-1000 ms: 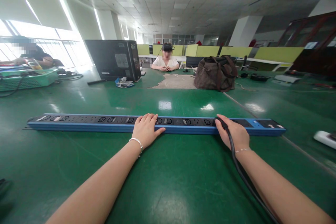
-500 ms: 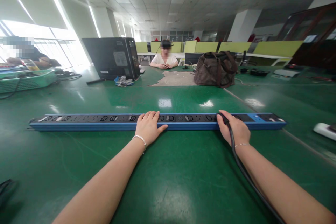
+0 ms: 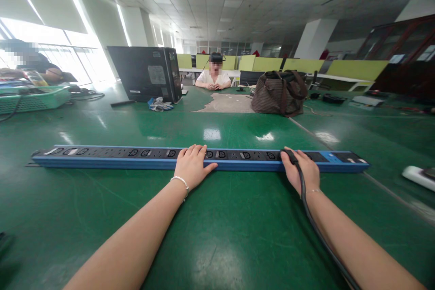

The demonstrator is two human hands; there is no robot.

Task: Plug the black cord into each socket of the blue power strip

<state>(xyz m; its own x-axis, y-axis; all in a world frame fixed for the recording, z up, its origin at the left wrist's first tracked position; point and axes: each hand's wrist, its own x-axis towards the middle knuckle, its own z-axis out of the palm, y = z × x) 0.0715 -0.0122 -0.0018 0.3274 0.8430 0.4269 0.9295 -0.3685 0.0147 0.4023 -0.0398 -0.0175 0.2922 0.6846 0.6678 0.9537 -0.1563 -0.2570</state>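
Observation:
A long blue power strip (image 3: 136,163) with a black row of several sockets lies across the table in front of me. My left hand (image 3: 191,165) rests on its middle, fingers stretched over the top and thumb out to the right. Farther right, my right hand (image 3: 304,172) is closed on a black plug (image 3: 289,156) at the strip's sockets. Whether its pins are fully in a socket is hidden. From the plug, a thick black cable (image 3: 314,224) runs down along my right forearm toward the bottom edge.
Beyond the strip on the green table (image 3: 217,231) stand a black computer case (image 3: 139,72), gloves (image 3: 159,104) and a brown bag (image 3: 280,93). A green basket (image 3: 41,99) is at left, a white device (image 3: 419,177) at right. One person (image 3: 214,77) sits opposite, another (image 3: 30,63) at left.
The view has tilted slightly, and the strip's right end appears a little lower. Both hands keep their places on the strip and plug.

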